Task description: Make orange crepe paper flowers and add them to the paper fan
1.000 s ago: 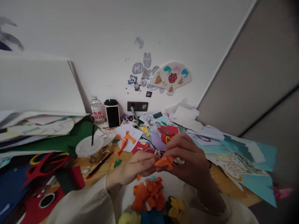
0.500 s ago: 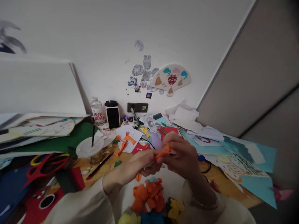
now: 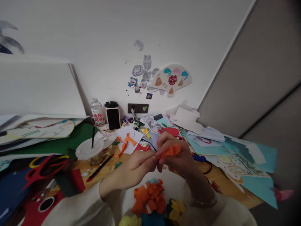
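A crinkled strip of orange crepe paper (image 3: pixel 170 151) is pinched in my right hand (image 3: pixel 174 153), and it sticks out to the right of the fingers. My left hand (image 3: pixel 137 166) comes in from a cream sleeve (image 3: pixel 94 207), its fingertips pressed against the paper's inner end and my right fingers. Below my hands lies a crumpled orange paper bunch (image 3: pixel 148 196), with yellow (image 3: pixel 176 210) and blue (image 3: pixel 150 220) crumpled paper beside it. Part of the paper's inner end is hidden by my fingers.
Red-handled scissors (image 3: pixel 44 171) lie on the left among coloured sheets. A lidded cup with a straw (image 3: pixel 90 150), a pencil (image 3: pixel 100 167) and orange cut-outs on white paper (image 3: pixel 125 141) stand beyond. Teal and patterned sheets (image 3: pixel 244 166) spread right.
My hands have lifted the orange strip slightly and turned it, so it now points up and to the right. A blue object has come into view past my right hand.
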`<state>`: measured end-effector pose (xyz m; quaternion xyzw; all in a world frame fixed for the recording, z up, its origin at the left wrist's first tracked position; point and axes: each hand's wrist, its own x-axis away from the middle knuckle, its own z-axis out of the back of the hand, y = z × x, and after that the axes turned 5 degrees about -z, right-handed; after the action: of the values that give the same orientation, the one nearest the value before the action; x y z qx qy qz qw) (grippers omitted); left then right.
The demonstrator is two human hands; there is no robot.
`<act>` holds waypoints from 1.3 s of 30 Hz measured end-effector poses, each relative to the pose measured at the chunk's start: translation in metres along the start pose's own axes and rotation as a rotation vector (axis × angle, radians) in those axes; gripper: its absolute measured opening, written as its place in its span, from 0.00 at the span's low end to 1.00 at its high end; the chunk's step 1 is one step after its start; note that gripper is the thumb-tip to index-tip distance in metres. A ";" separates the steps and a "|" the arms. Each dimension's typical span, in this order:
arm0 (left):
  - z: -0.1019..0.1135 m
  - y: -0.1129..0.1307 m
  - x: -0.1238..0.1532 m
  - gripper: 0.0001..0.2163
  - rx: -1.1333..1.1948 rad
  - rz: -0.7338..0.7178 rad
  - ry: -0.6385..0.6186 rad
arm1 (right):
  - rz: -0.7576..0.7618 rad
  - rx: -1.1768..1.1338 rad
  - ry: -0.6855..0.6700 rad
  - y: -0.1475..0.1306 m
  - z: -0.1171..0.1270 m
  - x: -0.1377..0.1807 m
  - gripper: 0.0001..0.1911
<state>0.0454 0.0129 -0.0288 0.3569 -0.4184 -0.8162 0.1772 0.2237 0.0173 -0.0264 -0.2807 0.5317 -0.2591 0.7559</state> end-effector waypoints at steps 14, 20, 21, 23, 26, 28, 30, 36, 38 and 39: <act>0.006 -0.004 -0.002 0.13 -0.362 -0.106 0.030 | 0.100 -0.034 0.034 0.007 -0.003 0.003 0.14; 0.006 -0.011 -0.001 0.08 -0.406 -0.239 0.106 | 0.162 0.063 0.012 0.000 -0.001 -0.001 0.05; 0.006 -0.013 -0.001 0.08 -0.420 -0.262 0.117 | 0.161 0.068 0.007 -0.001 -0.001 -0.001 0.04; 0.006 -0.017 -0.001 0.07 -0.445 -0.298 0.132 | 0.153 0.060 0.001 -0.001 -0.001 -0.001 0.04; 0.005 -0.019 -0.002 0.04 -0.475 -0.322 0.141 | 0.159 0.048 -0.002 -0.002 0.000 -0.001 0.04; 0.006 -0.018 -0.002 0.03 -0.491 -0.329 0.140 | 0.167 0.054 0.000 -0.002 0.000 -0.001 0.04; 0.006 -0.018 -0.002 0.04 -0.506 -0.334 0.137 | 0.175 0.068 0.006 -0.002 0.001 -0.001 0.04; 0.008 -0.018 -0.001 0.05 -0.546 -0.354 0.138 | 0.202 0.087 0.018 0.001 0.002 -0.001 0.05; 0.009 -0.018 0.000 0.05 -0.553 -0.366 0.152 | 0.198 0.093 0.006 0.002 0.002 0.000 0.07; 0.009 -0.018 0.001 0.05 -0.555 -0.371 0.161 | 0.190 0.092 0.007 0.003 0.002 0.000 0.08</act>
<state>0.0386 0.0284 -0.0402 0.4283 -0.0929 -0.8865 0.1483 0.2257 0.0192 -0.0281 -0.1930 0.5460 -0.2113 0.7874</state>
